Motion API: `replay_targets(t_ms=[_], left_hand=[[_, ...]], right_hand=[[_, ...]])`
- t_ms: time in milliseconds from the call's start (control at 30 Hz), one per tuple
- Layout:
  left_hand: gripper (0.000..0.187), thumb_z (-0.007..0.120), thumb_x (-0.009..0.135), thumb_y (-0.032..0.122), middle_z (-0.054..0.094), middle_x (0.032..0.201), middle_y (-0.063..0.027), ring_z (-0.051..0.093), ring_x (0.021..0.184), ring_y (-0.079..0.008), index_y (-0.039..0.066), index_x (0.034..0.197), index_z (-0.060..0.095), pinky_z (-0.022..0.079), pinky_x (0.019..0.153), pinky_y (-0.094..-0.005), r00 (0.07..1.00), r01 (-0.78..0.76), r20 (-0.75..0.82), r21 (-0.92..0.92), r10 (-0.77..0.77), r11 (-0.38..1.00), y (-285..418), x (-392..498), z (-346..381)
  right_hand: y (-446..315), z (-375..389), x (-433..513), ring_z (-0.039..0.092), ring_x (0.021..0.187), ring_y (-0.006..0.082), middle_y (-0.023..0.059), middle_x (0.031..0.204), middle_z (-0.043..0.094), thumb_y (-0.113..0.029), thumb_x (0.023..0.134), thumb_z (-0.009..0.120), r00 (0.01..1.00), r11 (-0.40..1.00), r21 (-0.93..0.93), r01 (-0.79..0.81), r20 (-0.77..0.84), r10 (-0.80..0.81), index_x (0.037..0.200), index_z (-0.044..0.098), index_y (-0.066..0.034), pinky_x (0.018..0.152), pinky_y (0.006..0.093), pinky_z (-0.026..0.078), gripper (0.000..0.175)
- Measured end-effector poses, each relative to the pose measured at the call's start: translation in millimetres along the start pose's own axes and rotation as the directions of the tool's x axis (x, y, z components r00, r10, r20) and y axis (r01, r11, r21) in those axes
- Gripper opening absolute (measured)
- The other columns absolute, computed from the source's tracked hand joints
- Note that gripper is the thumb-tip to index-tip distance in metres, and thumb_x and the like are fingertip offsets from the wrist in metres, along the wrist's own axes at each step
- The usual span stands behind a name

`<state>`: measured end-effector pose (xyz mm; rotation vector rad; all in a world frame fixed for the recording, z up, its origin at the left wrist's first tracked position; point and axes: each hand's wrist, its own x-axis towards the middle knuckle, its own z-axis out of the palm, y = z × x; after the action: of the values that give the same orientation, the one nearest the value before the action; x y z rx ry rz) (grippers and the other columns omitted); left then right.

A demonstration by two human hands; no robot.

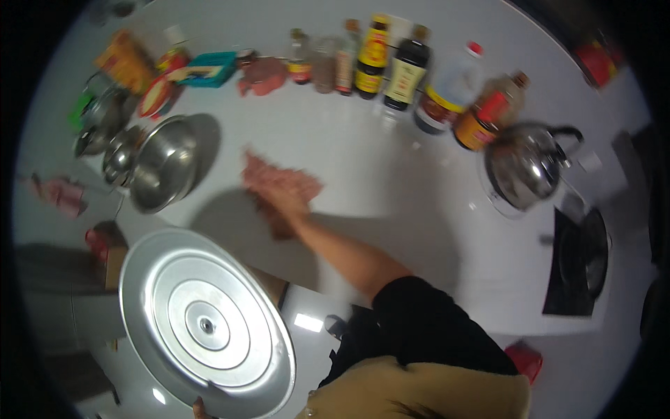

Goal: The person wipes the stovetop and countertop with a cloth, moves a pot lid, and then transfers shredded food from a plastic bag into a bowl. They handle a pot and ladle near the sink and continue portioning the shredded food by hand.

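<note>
My left hand (199, 408) shows only as fingertips at the lower rim of a large round aluminium pot lid (172, 335), which it holds up tilted beside the counter. Concentric rings and a small fitting at the centre mark the lid's face. My right hand (290, 204), blurred, presses on a crumpled pink cloth (261, 170) lying on the white counter (361, 157). Part of the cloth spreads out past the fingers. To the left of the cloth, a stainless steel bowl (165, 165) rests tilted near the counter's left edge.
Sauce and oil bottles (405, 73) line the back. A steel kettle (523, 167) sits at the right, with a black induction cooker (568, 267) beyond it. Smaller steel bowls (120, 157), a teal tray (212, 70) and a red-rimmed container (156, 98) occupy the far left.
</note>
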<state>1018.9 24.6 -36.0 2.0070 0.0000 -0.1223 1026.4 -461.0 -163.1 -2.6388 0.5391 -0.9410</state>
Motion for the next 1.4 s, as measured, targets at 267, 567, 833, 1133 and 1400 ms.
replay_targets(t_ms=[267, 567, 833, 1133, 1400], left_hand=[[0.058, 0.053, 0.089, 0.035, 0.053, 0.127, -0.0164, 0.051, 0.118, -0.0277, -0.002, 0.133, 0.045, 0.041, 0.101, -0.0395, 0.747, -0.355, 0.460, -0.333, 0.480, 0.873, 47, 50, 121], [0.050, 0.053, 0.083, 0.008, 0.053, 0.131, -0.0140, 0.051, 0.120, -0.0287, -0.002, 0.132, 0.046, 0.042, 0.103, -0.0418, 0.654, 0.569, 0.740, -0.342, -0.160, 0.747, 71, 57, 250], [0.052, 0.055, 0.084, 0.011, 0.052, 0.134, -0.0134, 0.049, 0.123, -0.0295, 0.003, 0.135, 0.046, 0.040, 0.106, -0.0463, 0.632, 0.575, 0.758, -0.317, -0.163, 0.755, 80, 42, 287], [0.052, 0.056, 0.085, 0.011, 0.051, 0.134, -0.0156, 0.050, 0.123, -0.0314, -0.002, 0.133, 0.044, 0.040, 0.107, -0.0485, 0.668, 0.555, 0.721, -0.317, -0.185, 0.769, 89, 24, 332], [0.054, 0.055, 0.087, 0.016, 0.050, 0.134, -0.0142, 0.049, 0.123, -0.0292, -0.001, 0.137, 0.041, 0.040, 0.106, -0.0448, 0.673, 0.439, 0.738, -0.335, -0.058, 0.834, 82, 7, 340]], right_hand=[[-54, -121, -165, 0.044, 0.129, 0.0319, 0.0156, 0.133, 0.052, -0.034, 0.068, 0.071, 0.892, 0.898, 0.133, -0.419, 0.244, 0.380, 0.129, 0.054, -0.0086, 0.112, 0.0456, 0.026, 0.069], [-8, -304, -441, 0.045, 0.124, 0.0343, 0.0142, 0.134, 0.048, -0.019, 0.084, 0.060, 0.429, 0.154, -0.507, -0.848, -0.487, 0.760, 0.135, 0.044, -0.0033, 0.103, 0.0489, 0.037, 0.057], [98, -344, -430, 0.045, 0.122, 0.0354, 0.0181, 0.128, 0.051, -0.033, 0.088, 0.054, 0.294, -0.030, -0.469, -0.883, -0.601, 0.743, 0.124, 0.051, -0.0091, 0.103, 0.0510, 0.033, 0.044], [49, -260, -300, 0.050, 0.116, 0.0275, 0.0061, 0.118, 0.059, -0.023, 0.075, 0.067, 0.791, 0.770, -0.186, -0.611, -0.187, 0.583, 0.106, 0.066, -0.0136, 0.101, 0.0575, 0.032, 0.033], [87, -435, -383, 0.054, 0.108, 0.0314, 0.0110, 0.117, 0.057, -0.019, 0.060, 0.077, 0.143, -0.126, -0.541, -0.831, -0.427, 0.893, 0.118, 0.058, -0.0151, 0.090, 0.0475, 0.044, 0.061]])
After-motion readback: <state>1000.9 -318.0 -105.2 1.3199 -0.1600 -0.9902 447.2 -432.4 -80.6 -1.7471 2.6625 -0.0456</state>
